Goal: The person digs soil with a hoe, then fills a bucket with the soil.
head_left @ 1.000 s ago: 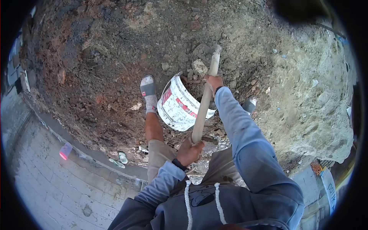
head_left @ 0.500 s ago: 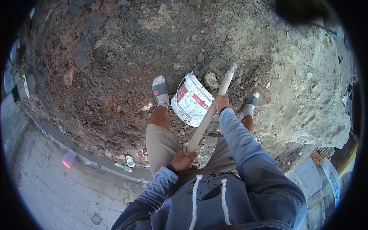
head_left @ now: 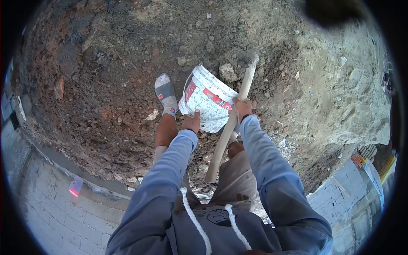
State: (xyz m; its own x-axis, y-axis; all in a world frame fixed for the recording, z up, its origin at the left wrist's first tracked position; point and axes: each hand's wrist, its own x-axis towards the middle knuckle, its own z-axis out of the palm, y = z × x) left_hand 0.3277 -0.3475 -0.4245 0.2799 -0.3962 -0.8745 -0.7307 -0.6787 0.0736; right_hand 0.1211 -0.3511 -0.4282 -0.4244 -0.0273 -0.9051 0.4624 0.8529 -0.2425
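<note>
A white bucket (head_left: pixel 208 100) with red labels and dirt spots lies tilted on the soil between my feet. My left hand (head_left: pixel 191 121) grips its near left side, thumb up on the wall and fingers out of sight underneath. At the bucket's right edge, my right hand (head_left: pixel 242 108) is closed around a wooden handle (head_left: pixel 221 148), close against the rim. The handle slants from the soil at the upper right down towards my legs, and its far end is caked with dirt.
Loose dark soil (head_left: pixel 106 119) with stones surrounds my feet. A pale mound (head_left: pixel 340 93) rises on the right. A grey paved strip (head_left: pixel 63 212) runs along the lower left, with a pink-bottomed container (head_left: pixel 75 186) on it. A pale rock (head_left: pixel 228 72) lies beyond the bucket.
My left hand has let go of the handle's lower end and moved forward onto the bucket. The handle has shifted slightly, still in my right hand. My right foot is now mostly hidden behind it.
</note>
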